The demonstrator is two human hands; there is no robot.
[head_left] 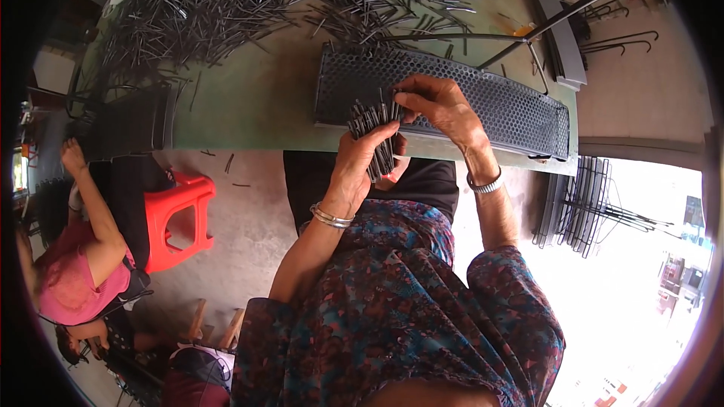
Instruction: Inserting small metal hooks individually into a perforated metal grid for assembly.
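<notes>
My left hand (353,162) is wrapped round a bundle of thin dark rods (375,122), held upright in front of my lap at the table's near edge. My right hand (449,111) is closed in a pinch at the top right of that bundle. Its fingertips seem to grip one rod, though the fingers partly hide it. Just beyond both hands lies a long black rack (498,104) with rows of small round holes in its top. Part of the rack is hidden behind my right hand.
A large heap of loose dark rods (226,7) covers the far side of the green table (234,117). A black metal frame (513,41) reaches over the rack. At left, a person in pink (83,279) works by another dark rack (124,120); a red stool (181,215) stands near.
</notes>
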